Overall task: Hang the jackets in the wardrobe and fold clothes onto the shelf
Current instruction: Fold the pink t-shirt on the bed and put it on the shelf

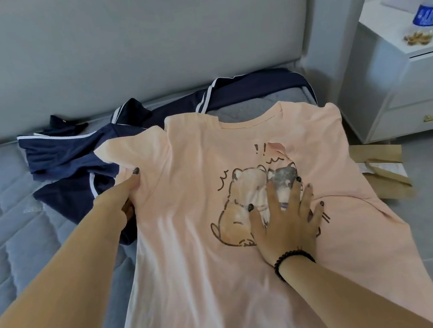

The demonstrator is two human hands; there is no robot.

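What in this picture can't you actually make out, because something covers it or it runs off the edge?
Head view only:
- Pink T-shirt: its hem runs off the bottom edge; part of the cartoon print lies under the right hand.
- Left hand: its fingers are tucked under the shirt's edge by the sleeve.
- Navy garments: partly buried under the shirt, so their number and kind are unclear.
- Bottle: top cut off, label blurred.
- Small golden items on the nightstand: too small to identify.
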